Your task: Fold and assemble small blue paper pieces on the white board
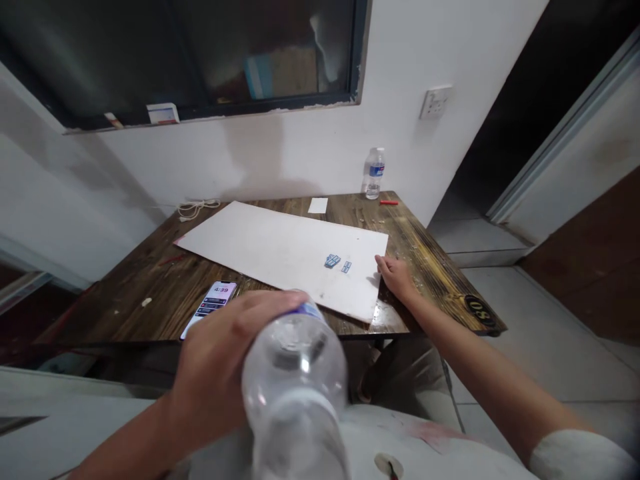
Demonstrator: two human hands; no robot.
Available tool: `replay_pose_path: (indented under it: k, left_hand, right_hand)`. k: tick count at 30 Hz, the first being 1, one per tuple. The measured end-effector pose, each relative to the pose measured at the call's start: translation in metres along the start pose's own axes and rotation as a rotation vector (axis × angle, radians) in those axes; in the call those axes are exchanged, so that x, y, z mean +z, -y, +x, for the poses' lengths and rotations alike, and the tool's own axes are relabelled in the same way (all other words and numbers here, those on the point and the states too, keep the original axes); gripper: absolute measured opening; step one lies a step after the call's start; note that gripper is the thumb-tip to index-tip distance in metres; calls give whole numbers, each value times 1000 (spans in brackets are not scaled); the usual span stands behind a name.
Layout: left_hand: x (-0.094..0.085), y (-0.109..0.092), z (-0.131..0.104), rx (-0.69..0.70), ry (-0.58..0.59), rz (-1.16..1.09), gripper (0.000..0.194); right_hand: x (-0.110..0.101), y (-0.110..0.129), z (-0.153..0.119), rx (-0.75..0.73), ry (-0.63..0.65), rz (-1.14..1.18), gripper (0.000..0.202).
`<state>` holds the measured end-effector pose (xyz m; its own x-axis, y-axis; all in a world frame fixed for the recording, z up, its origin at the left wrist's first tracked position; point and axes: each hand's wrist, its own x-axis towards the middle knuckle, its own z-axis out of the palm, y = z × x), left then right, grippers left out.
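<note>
Close to the camera, my left hand (220,353) is wrapped round a clear plastic water bottle (295,353), which has a blue label partly covered by my fingers. The bottle tilts with its neck end toward me. Out on the table, my right hand (395,275) sits at the right edge of a white board (280,243), its fingers curled together; whatever they may hold is hidden. On the board, just left of that hand, lie a small pile of blue-and-white pieces (332,261) and a separate blue-and-white piece (347,267).
A dark wooden table (425,267) bears the board. On it are a phone (210,305), a white cable (197,208), a white paper (318,205), a second water bottle (375,175) and a red stick-like item (389,202). Behind stands a wall with a socket (436,103).
</note>
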<state>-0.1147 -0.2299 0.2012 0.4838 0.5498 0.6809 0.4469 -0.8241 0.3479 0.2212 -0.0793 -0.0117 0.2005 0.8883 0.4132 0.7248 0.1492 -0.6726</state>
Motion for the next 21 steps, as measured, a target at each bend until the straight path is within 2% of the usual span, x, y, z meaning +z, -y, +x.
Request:
replay_pose_path:
  k: [2, 6, 10, 16, 21]
  left_hand:
    - [3, -14, 13, 126, 55, -29, 50]
    - [4, -27, 32, 256, 57, -42, 57]
    - [3, -31, 44, 281, 29, 4, 49]
    - [-5, -37, 57, 365, 52, 118, 38]
    - [-9, -43, 68, 377, 22, 188, 27]
  right_hand:
    - [0, 0, -1, -1, 12, -7, 63]
    - [0, -1, -2, 1, 4, -6, 63]
    - [2, 0, -2, 8, 1, 17, 66]
    - [1, 2, -1, 18, 18, -6, 70]
    - [-1, 4, -3, -4, 14, 23, 70]
